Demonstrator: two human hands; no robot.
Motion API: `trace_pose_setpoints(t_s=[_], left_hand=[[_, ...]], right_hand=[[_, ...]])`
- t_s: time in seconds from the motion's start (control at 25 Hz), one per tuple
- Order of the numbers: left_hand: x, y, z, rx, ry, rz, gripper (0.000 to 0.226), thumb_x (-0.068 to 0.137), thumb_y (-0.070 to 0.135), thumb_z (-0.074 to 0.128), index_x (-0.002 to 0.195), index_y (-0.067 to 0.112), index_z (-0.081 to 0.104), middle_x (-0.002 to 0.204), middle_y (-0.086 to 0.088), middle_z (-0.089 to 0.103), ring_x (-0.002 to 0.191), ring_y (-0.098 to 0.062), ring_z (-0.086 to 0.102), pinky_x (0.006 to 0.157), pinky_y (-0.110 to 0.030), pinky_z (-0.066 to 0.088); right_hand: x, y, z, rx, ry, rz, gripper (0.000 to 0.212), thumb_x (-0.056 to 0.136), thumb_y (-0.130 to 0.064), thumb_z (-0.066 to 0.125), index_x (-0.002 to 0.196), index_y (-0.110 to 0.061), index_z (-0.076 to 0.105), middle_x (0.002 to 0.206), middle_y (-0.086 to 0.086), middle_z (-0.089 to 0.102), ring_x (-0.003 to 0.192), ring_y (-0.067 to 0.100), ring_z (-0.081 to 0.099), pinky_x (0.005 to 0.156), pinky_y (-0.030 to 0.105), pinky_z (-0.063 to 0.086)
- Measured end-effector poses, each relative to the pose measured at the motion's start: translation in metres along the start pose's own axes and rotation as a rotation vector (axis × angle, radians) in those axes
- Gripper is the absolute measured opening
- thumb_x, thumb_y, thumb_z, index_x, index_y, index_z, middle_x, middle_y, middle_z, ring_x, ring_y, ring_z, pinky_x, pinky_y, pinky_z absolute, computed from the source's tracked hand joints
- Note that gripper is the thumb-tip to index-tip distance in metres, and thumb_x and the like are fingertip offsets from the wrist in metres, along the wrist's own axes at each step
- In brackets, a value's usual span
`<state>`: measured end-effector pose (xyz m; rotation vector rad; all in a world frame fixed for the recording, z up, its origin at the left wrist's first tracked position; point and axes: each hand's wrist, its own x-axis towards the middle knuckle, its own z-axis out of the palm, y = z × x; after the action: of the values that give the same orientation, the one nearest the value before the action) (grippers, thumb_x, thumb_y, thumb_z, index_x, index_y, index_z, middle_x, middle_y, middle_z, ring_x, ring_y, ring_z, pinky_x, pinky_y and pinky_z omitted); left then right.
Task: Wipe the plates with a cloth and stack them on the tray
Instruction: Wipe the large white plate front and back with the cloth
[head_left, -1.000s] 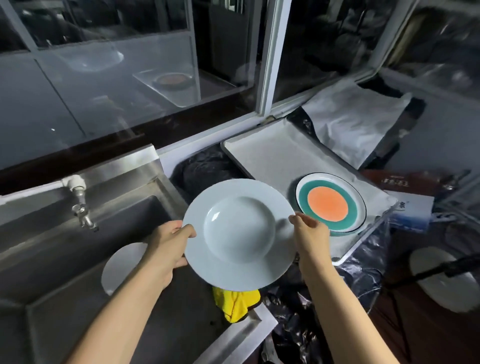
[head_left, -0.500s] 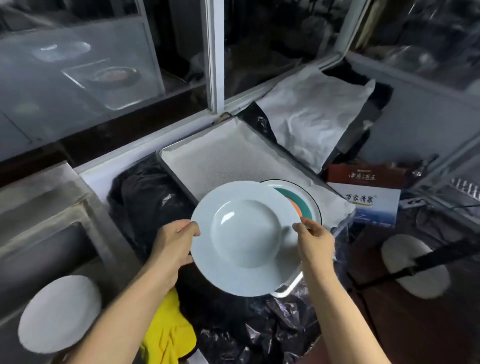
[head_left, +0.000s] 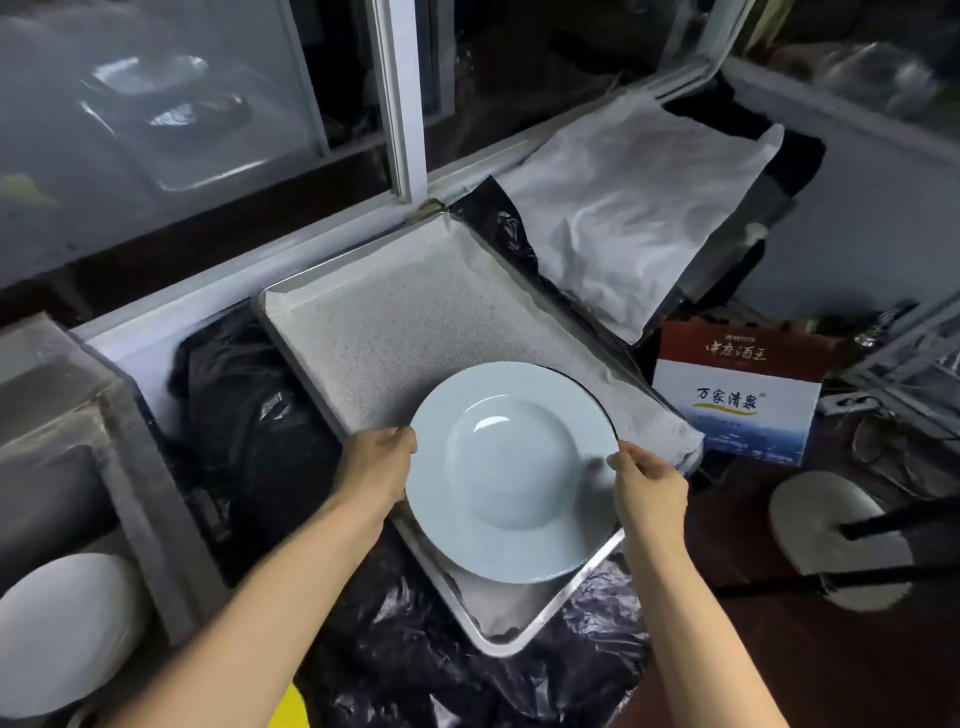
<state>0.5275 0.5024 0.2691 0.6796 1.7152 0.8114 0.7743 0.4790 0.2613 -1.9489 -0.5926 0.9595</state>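
Note:
A pale blue deep plate (head_left: 511, 467) is over the near right part of the metal tray (head_left: 363, 332), which is lined with a white sheet. My left hand (head_left: 376, 465) grips its left rim and my right hand (head_left: 647, 480) pinches its right rim. The plate covers the coloured plate beneath it; only a thin dark rim edge (head_left: 605, 410) shows at the upper right. I cannot tell whether the blue plate rests on it or hangs just above. A corner of the yellow cloth (head_left: 291, 709) peeks out at the bottom edge.
A white plate (head_left: 57, 629) lies in the steel sink (head_left: 130, 431) at the left. Black plastic sheeting (head_left: 249, 415) covers the counter around the tray. A crumpled white sheet (head_left: 634, 208) lies behind it, a printed box (head_left: 737, 400) to its right, and a round white stand base (head_left: 831, 535) lower right.
Both hands have carried the blue plate rightward from beside the sink and lowered it over the coloured plate on the tray, which is now hidden. The view has swung right.

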Motion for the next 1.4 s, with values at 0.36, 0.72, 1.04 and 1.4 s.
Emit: trace_pose_setpoints(t_s=[0.36, 0.72, 1.04, 1.4], left_hand=[[0.024, -0.004, 0.037, 0.046, 0.039, -0.034, 0.008, 0.063, 0.024, 0.048, 0.063, 0.020, 0.055, 0.067, -0.006, 0.046, 0.068, -0.019, 0.045, 0.075, -0.054, 0.057], [0.051, -0.017, 0.051, 0.075, 0.013, -0.045, 0.013, 0.060, 0.028, 0.043, 0.060, 0.021, 0.053, 0.069, -0.007, 0.050, 0.072, -0.020, 0.048, 0.079, -0.061, 0.055], [0.051, -0.028, 0.050, 0.177, -0.051, 0.041, 0.052, 0.056, 0.042, 0.045, 0.088, 0.003, 0.057, 0.075, -0.005, 0.057, 0.073, -0.017, 0.054, 0.082, -0.065, 0.052], [0.017, -0.009, 0.046, 0.338, -0.053, 0.135, 0.061, 0.072, 0.037, 0.048, 0.130, 0.020, 0.059, 0.131, -0.001, 0.061, 0.118, -0.018, 0.059, 0.106, -0.041, 0.045]], right_hand=[[0.052, 0.004, 0.005, 0.010, -0.020, 0.037, 0.028, 0.098, -0.007, 0.056, 0.123, -0.005, 0.069, 0.106, 0.002, 0.063, 0.097, 0.015, 0.053, 0.085, 0.027, 0.037], [0.075, 0.010, 0.011, -0.001, -0.016, 0.064, 0.031, 0.098, -0.009, 0.056, 0.126, -0.007, 0.068, 0.115, 0.004, 0.065, 0.103, 0.016, 0.054, 0.088, 0.027, 0.038], [0.080, 0.019, 0.012, -0.019, -0.018, 0.060, 0.031, 0.096, -0.012, 0.057, 0.124, -0.009, 0.070, 0.108, 0.000, 0.067, 0.105, 0.019, 0.057, 0.089, 0.030, 0.040], [0.063, 0.017, 0.016, -0.262, -0.028, -0.226, 0.033, 0.095, -0.016, 0.057, 0.126, -0.012, 0.068, 0.120, 0.009, 0.070, 0.106, 0.022, 0.063, 0.090, 0.028, 0.042]])
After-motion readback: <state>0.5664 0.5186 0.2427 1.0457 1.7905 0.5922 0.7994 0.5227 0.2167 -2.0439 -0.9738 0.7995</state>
